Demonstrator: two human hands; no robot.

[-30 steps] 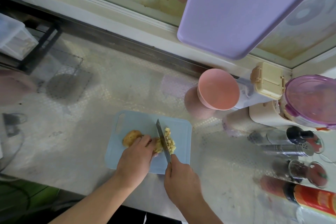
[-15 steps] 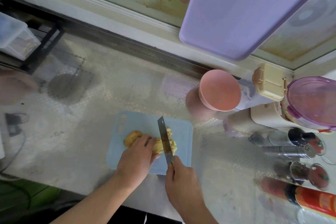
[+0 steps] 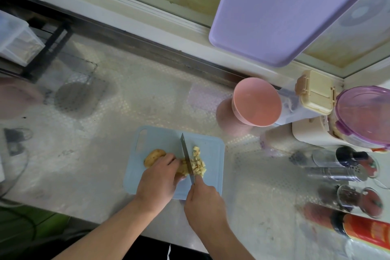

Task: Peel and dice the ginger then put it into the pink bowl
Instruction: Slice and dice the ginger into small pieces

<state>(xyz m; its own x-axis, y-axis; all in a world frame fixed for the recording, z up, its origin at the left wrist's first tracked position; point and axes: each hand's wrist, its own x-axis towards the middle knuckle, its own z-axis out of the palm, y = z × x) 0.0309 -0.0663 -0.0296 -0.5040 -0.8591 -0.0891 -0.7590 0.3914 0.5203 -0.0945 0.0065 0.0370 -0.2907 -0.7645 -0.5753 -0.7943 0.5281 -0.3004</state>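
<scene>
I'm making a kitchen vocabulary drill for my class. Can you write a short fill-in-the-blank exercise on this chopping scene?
1. The right hand holds a ______ over the blue cutting board.
2. The left hand steadies the ginger, and the diced pieces lie to the ______ of the blade.
3. The pink bowl has ______ ginger in it so far.
4. A large ______ board leans by the window.

Answers: knife; right; no; purple
</scene>
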